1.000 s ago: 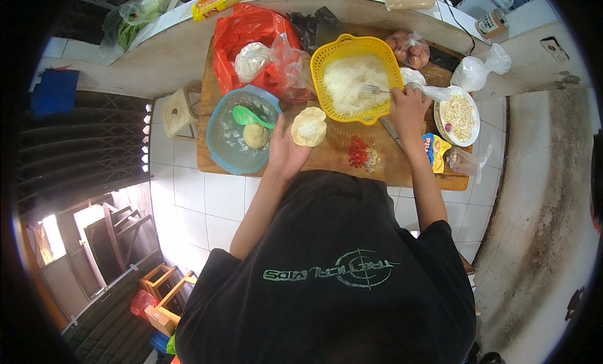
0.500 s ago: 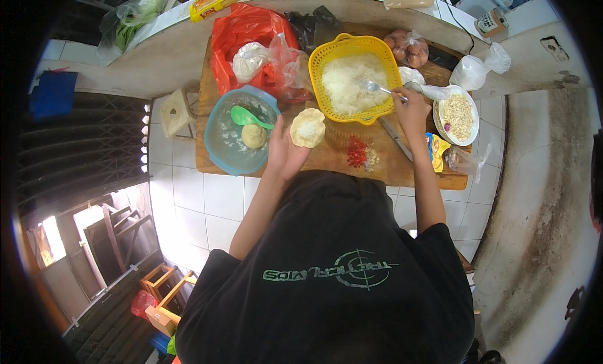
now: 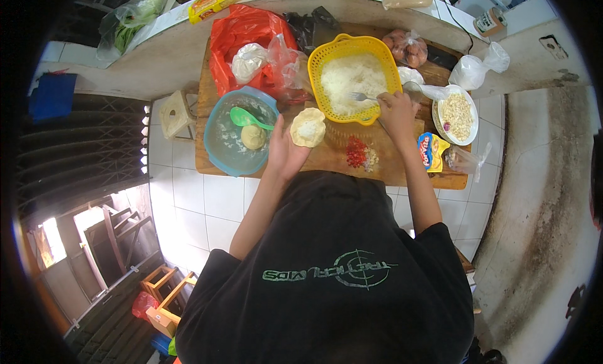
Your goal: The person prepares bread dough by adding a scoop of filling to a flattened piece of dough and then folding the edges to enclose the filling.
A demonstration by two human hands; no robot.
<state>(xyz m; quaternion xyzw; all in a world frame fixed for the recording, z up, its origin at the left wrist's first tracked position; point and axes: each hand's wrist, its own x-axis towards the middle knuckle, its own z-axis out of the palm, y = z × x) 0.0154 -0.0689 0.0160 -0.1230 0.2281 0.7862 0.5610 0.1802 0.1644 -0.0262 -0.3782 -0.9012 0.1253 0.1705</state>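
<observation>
On the fingers of my upturned left hand (image 3: 286, 153) rests a flattened round of dough (image 3: 304, 140), a small white heap of filling (image 3: 309, 128) at its centre. My right hand (image 3: 396, 116) grips a fork (image 3: 360, 96), its tines over the white shredded food (image 3: 352, 75) in a yellow basket (image 3: 316, 91). Left of my left hand, a translucent blue bowl (image 3: 217, 155) holds a dough ball (image 3: 253, 137) and a green spoon (image 3: 242, 117). Chopped red pieces (image 3: 356, 152) and pale bits (image 3: 370, 160) lie between my arms. My right arm mostly hides a knife.
A white bowl of pale chopped food (image 3: 461, 138) stands at the right beside a yellow and blue packet (image 3: 431, 152). Behind are a red plastic bag (image 3: 225, 47), a black bag (image 3: 311, 28) and a bag of round brown items (image 3: 411, 50). The wooden table's edge (image 3: 213, 166) is near me.
My right hand has moved left and slightly down with the fork, whose tines are now lower and further left over the basket. My left hand and the dough stay nearly still.
</observation>
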